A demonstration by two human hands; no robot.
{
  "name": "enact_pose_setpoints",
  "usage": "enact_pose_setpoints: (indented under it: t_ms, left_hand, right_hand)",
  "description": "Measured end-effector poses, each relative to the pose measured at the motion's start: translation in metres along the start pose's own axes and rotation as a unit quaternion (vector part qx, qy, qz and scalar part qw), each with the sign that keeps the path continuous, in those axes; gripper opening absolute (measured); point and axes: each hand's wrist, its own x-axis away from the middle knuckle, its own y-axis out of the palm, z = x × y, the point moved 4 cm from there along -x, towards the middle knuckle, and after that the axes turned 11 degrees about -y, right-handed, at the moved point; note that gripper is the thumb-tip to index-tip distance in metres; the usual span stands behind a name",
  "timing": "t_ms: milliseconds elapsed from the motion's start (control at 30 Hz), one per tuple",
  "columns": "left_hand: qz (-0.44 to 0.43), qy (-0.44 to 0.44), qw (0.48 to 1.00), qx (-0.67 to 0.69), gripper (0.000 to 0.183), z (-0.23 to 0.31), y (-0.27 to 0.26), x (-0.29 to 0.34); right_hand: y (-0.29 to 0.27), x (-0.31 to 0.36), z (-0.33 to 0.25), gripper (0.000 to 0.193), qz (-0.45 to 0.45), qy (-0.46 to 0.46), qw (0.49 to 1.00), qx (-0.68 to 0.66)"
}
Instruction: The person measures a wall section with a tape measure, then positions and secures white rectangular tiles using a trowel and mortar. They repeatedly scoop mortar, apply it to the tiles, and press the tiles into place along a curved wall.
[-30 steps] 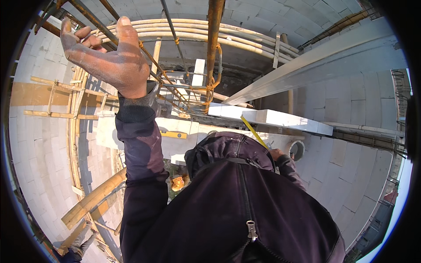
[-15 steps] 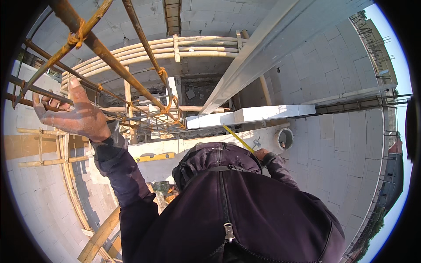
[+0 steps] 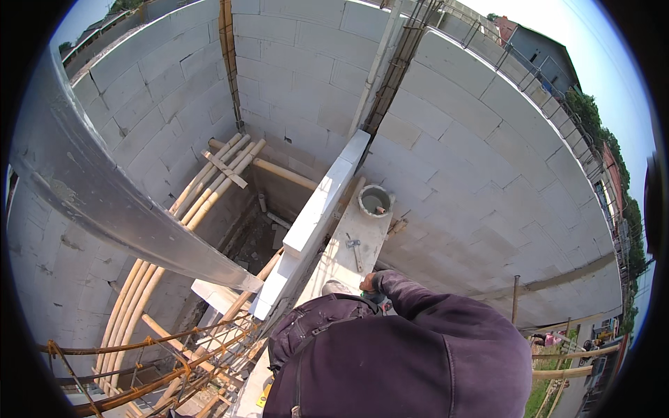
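My right hand [image 3: 367,282] is low at my front, beside the scaffold plank [image 3: 333,261]. Its fingers are curled; a small green patch and a dark shape show by them, too small to name. A hammer-like tool [image 3: 356,255] lies on the plank just beyond this hand. Farther along stands a round bucket [image 3: 376,200] with grey contents and a handle in it. White blocks [image 3: 310,214] top the low wall to the left of the plank. My left hand is out of the picture.
A long grey metal bar [image 3: 132,202] slants across the left, its end near the blocks. Rusty rebar [image 3: 150,380] and bamboo poles [image 3: 139,306] fill the lower left. A deep pit [image 3: 261,237] lies behind the low wall. A yellow level [image 3: 264,394] peeks out beside my jacket.
The view has swung right. My left hand, earlier raised at the rebar, has left the picture. The yellow tape blade stretched from my right hand to the blocks no longer shows.
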Motion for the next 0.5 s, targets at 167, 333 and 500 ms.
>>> enact_pose_setpoints:
  t_ms: [167,333,500]
  left_hand:
    - [-0.002,-0.002,0.999,0.043,0.035,0.045,0.000,0.022]
    - [-0.009,0.041,0.992,0.122,0.027,0.120,-0.029,0.028]
    - [-0.218,-0.013,0.910,0.353,0.021,0.217,-0.016,0.091]
  right_hand:
    - [0.065,-0.030,0.064,0.037,-0.026,-0.005,0.999,-0.020]
    - [0.006,-0.011,0.038,0.048,0.069,0.061,0.984,-0.152]
    - [-0.014,0.011,0.079,0.046,0.174,0.177,0.932,-0.262]
